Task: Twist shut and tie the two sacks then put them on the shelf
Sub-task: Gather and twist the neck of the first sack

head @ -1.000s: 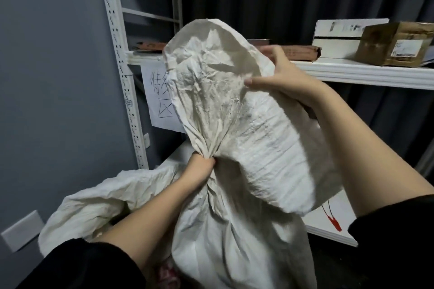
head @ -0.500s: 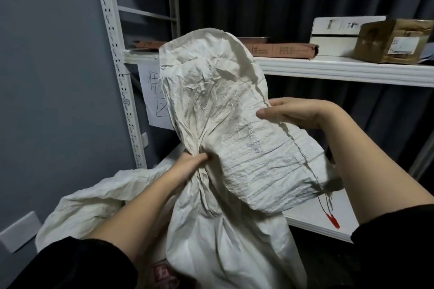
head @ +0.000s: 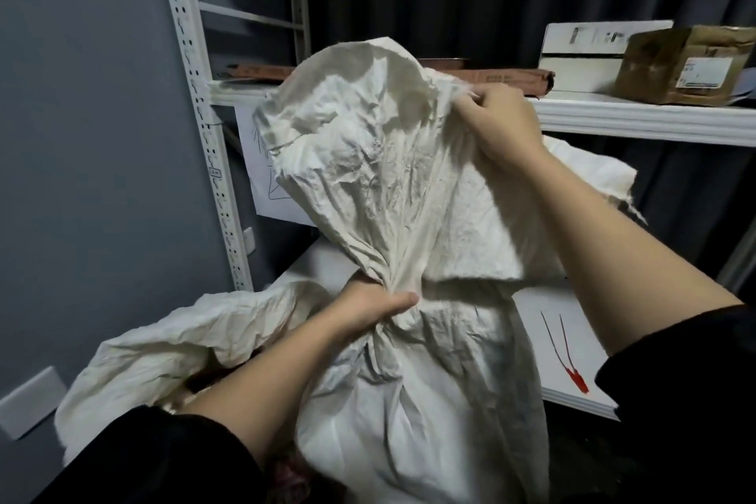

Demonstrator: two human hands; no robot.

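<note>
Head view: person at white shelving, both arms in black sleeves.
Left hand [head: 370, 309]: fist closed round gathered neck of near sack [head: 409, 401], low centre.
Right hand [head: 501, 131]: fingers pinched on sack's loose top edge, held up level with upper shelf [head: 646, 121].
Second sack [head: 163, 348]: slumped lower left, mouth open, touching near sack.
Red ties [head: 566, 356]: two, lying on lower shelf [head: 581, 393], right of sack.
Upper shelf: brown box [head: 687, 67], white box [head: 581, 57].

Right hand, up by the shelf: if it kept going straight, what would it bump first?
Probably the flat brown box on the shelf, just past the right hand; depth is hard to judge.
</note>
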